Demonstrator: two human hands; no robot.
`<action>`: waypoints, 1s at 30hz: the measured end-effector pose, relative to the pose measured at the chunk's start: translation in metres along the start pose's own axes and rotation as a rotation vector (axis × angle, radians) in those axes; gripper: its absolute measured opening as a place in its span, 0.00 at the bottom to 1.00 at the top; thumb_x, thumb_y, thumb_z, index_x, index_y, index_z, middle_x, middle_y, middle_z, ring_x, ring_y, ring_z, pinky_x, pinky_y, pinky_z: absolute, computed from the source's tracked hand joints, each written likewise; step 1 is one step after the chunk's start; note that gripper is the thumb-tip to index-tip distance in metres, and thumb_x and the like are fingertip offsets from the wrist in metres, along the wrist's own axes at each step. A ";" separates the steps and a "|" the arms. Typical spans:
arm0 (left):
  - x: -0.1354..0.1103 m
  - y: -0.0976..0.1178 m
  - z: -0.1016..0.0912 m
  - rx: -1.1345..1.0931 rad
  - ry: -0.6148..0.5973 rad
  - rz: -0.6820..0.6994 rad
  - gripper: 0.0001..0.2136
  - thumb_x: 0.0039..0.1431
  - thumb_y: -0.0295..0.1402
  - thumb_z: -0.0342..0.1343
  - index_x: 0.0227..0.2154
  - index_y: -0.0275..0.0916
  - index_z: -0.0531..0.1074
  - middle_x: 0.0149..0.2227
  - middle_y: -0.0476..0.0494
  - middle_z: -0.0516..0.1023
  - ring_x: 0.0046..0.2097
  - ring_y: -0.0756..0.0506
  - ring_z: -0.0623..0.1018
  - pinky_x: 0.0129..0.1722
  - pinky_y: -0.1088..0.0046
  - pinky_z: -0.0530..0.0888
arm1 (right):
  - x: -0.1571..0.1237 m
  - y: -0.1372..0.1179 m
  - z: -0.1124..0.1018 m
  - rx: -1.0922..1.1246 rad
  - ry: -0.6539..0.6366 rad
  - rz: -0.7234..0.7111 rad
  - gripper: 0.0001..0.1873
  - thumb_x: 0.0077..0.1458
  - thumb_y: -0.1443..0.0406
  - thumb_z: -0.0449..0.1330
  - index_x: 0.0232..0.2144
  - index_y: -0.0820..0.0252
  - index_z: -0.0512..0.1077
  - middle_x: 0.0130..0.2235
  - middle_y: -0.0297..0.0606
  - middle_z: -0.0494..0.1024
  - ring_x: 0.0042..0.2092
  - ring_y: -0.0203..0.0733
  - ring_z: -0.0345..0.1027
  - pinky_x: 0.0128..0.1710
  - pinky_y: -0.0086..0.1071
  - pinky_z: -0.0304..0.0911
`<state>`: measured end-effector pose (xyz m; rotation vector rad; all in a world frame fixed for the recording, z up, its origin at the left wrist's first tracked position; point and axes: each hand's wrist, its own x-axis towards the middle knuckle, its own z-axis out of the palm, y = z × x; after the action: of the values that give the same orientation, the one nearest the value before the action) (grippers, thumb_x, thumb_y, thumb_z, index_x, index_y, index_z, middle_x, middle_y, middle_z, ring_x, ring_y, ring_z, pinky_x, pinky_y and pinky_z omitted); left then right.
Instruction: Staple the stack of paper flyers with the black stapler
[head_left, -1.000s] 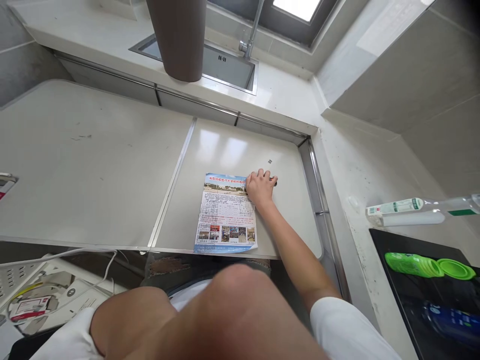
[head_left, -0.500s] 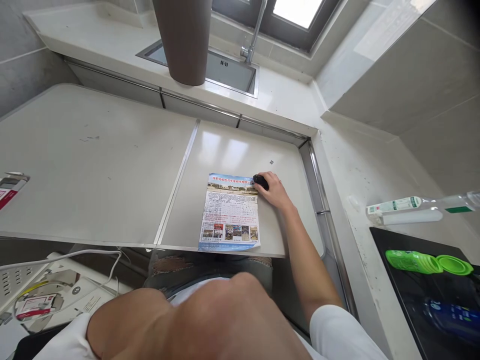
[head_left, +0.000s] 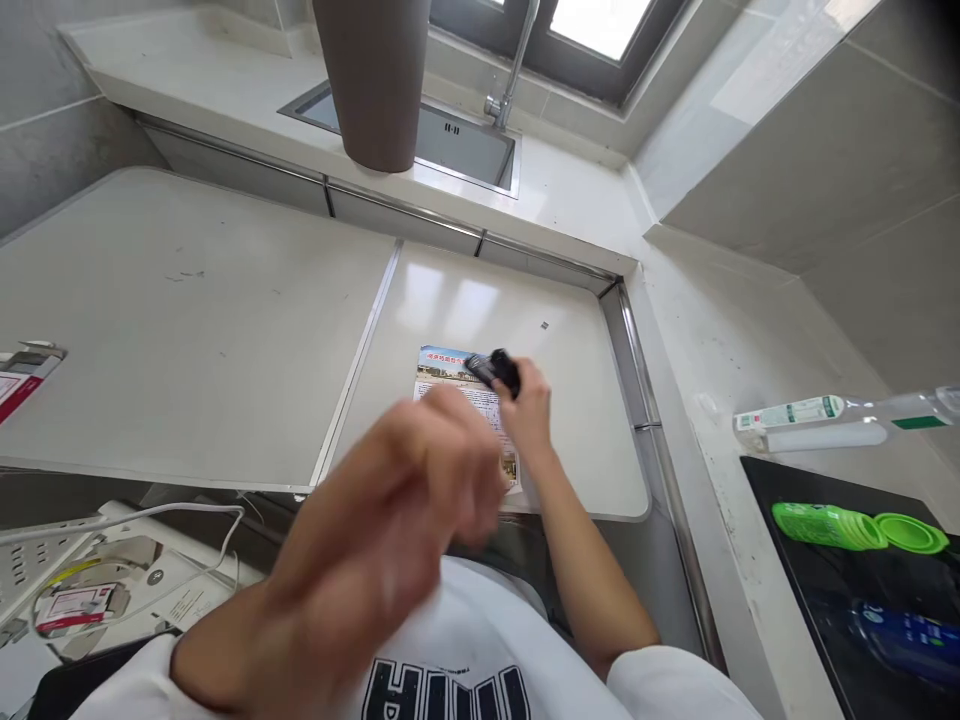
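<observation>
On the right half of the white table (head_left: 480,320) lies a printed flyer (head_left: 442,375) with a blue heading and photos, partly covered by my hands. My right hand (head_left: 531,405) is closed around a small black object (head_left: 491,370) with a rounded end, held over the flyer's upper right part. Motion blur keeps its exact kind from showing. Close to the camera, my left hand (head_left: 427,480) is raised in front of the flyer. Its fingers look bent but are smeared by motion, and nothing can be made out in them.
A brown cylinder (head_left: 379,90) rises in front of the sink (head_left: 465,145). Metal rails edge the table at the back and right. On the right ledge are a clear bottle (head_left: 847,415) and a green bottle (head_left: 825,525). A red-and-white box (head_left: 26,380) lies far left.
My left hand has swung up from near my body to in front of the flyer. My right hand has drawn slightly left, turning the black object over the flyer.
</observation>
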<state>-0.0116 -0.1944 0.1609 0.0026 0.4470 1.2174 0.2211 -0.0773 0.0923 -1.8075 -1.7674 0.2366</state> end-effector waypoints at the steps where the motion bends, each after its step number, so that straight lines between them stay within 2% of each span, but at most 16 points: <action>1: 0.009 0.005 0.017 0.036 -0.029 0.034 0.06 0.66 0.36 0.60 0.34 0.47 0.68 0.35 0.41 0.66 0.39 0.39 0.73 0.40 0.58 0.79 | -0.008 -0.012 0.009 0.056 -0.066 -0.019 0.18 0.64 0.67 0.55 0.55 0.56 0.73 0.53 0.48 0.82 0.53 0.55 0.74 0.55 0.45 0.69; 3: 0.031 0.011 0.043 0.133 -0.090 0.106 0.06 0.66 0.29 0.57 0.33 0.43 0.68 0.35 0.44 0.64 0.36 0.44 0.70 0.37 0.66 0.78 | -0.021 -0.029 0.025 0.125 -0.132 -0.053 0.16 0.62 0.68 0.56 0.51 0.55 0.74 0.50 0.46 0.82 0.51 0.54 0.74 0.53 0.43 0.70; 4: 0.042 0.014 0.050 0.168 -0.108 0.136 0.07 0.66 0.26 0.55 0.32 0.41 0.67 0.34 0.46 0.62 0.34 0.47 0.67 0.34 0.70 0.75 | -0.025 -0.033 0.031 0.139 -0.145 -0.077 0.15 0.62 0.69 0.56 0.49 0.55 0.74 0.48 0.46 0.82 0.50 0.54 0.74 0.52 0.43 0.70; 6: 0.063 0.016 0.050 0.170 -0.077 0.133 0.07 0.67 0.25 0.52 0.31 0.39 0.68 0.34 0.48 0.59 0.32 0.49 0.64 0.32 0.73 0.73 | -0.031 -0.035 0.040 0.134 -0.157 -0.112 0.14 0.60 0.71 0.55 0.46 0.55 0.74 0.47 0.46 0.82 0.50 0.55 0.73 0.53 0.44 0.70; 9: 0.076 0.016 0.034 0.148 -0.059 0.112 0.09 0.68 0.24 0.50 0.31 0.37 0.68 0.34 0.49 0.57 0.32 0.50 0.63 0.32 0.74 0.72 | -0.032 -0.024 0.042 0.101 -0.161 -0.126 0.16 0.58 0.73 0.56 0.47 0.54 0.75 0.48 0.46 0.82 0.53 0.57 0.73 0.56 0.47 0.70; 12: 0.074 0.016 0.025 0.153 -0.067 0.110 0.09 0.68 0.24 0.50 0.30 0.37 0.67 0.34 0.49 0.57 0.32 0.50 0.63 0.32 0.74 0.72 | -0.031 0.000 0.034 0.083 -0.124 -0.109 0.19 0.58 0.72 0.58 0.50 0.54 0.75 0.51 0.47 0.82 0.55 0.59 0.72 0.58 0.50 0.70; 16: 0.073 0.017 0.027 0.184 -0.075 0.098 0.08 0.68 0.25 0.51 0.31 0.37 0.68 0.35 0.48 0.58 0.32 0.50 0.63 0.33 0.73 0.73 | -0.029 0.043 0.014 0.070 -0.076 -0.076 0.17 0.60 0.69 0.59 0.51 0.55 0.75 0.51 0.47 0.82 0.54 0.59 0.72 0.58 0.53 0.70; 20: 0.079 0.018 0.026 0.215 -0.078 0.082 0.07 0.67 0.27 0.53 0.31 0.38 0.68 0.36 0.48 0.58 0.33 0.49 0.63 0.34 0.73 0.73 | -0.031 0.081 -0.005 0.081 -0.076 -0.111 0.15 0.62 0.66 0.60 0.52 0.54 0.74 0.51 0.47 0.82 0.54 0.59 0.73 0.57 0.54 0.70; 25: 0.086 0.016 0.023 0.270 -0.092 0.095 0.06 0.66 0.31 0.54 0.32 0.40 0.66 0.36 0.48 0.58 0.33 0.49 0.63 0.35 0.73 0.72 | -0.035 0.097 -0.020 0.123 -0.097 -0.123 0.14 0.67 0.60 0.62 0.53 0.53 0.74 0.51 0.46 0.82 0.53 0.59 0.73 0.54 0.53 0.71; 28: 0.101 0.024 0.008 0.531 -0.109 0.188 0.09 0.69 0.38 0.54 0.33 0.41 0.65 0.36 0.47 0.61 0.35 0.47 0.66 0.38 0.71 0.72 | -0.031 0.102 -0.033 0.236 -0.024 -0.078 0.17 0.68 0.53 0.65 0.53 0.53 0.75 0.49 0.43 0.81 0.52 0.55 0.76 0.52 0.49 0.72; 30: 0.115 0.039 -0.011 0.946 -0.083 0.390 0.12 0.68 0.39 0.59 0.33 0.42 0.63 0.37 0.47 0.65 0.37 0.47 0.68 0.42 0.71 0.72 | -0.020 0.113 -0.042 0.288 0.089 -0.011 0.16 0.71 0.50 0.62 0.51 0.53 0.76 0.47 0.41 0.82 0.50 0.51 0.77 0.49 0.45 0.73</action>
<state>-0.0193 -0.0790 0.1217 0.9825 0.9428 1.2726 0.3367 -0.1013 0.0622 -1.5780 -1.5916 0.3796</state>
